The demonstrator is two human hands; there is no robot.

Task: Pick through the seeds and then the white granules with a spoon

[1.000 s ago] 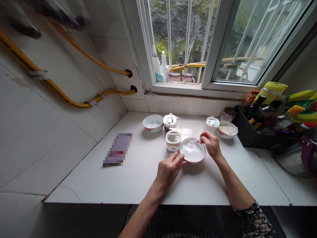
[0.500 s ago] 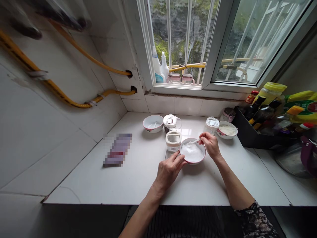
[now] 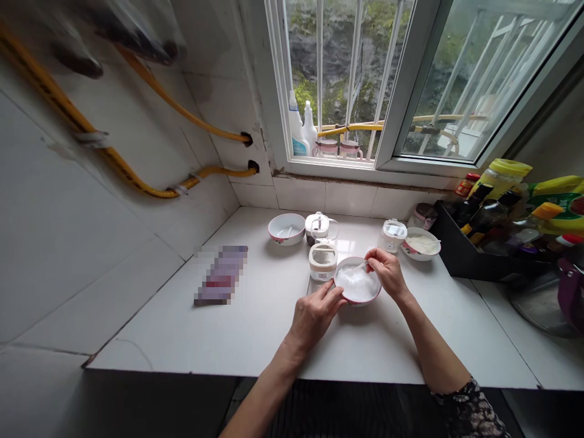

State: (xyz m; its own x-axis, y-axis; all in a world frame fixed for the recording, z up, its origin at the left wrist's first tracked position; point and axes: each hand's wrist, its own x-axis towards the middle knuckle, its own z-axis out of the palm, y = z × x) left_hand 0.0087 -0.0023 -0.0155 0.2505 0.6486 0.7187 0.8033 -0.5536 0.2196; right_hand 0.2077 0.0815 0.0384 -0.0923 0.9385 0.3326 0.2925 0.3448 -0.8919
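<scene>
Left hand (image 3: pixel 317 313) is clamped on the white bowl (image 3: pixel 365 302) at its left side, bowl on the surface (image 3: pixel 255 340). Right hand (image 3: pixel 387 271) pinches the spoon (image 3: pixel 360 267). Change: spoon head less distinct against white contents (image 3: pixel 359 285); stirring or scooping apparently continues.

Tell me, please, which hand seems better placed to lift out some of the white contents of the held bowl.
Probably the right hand: it pinches the white spoon, which extends into the bowl of white contents. The left hand holds the bowl's near left side, apparently steadying it.
</scene>
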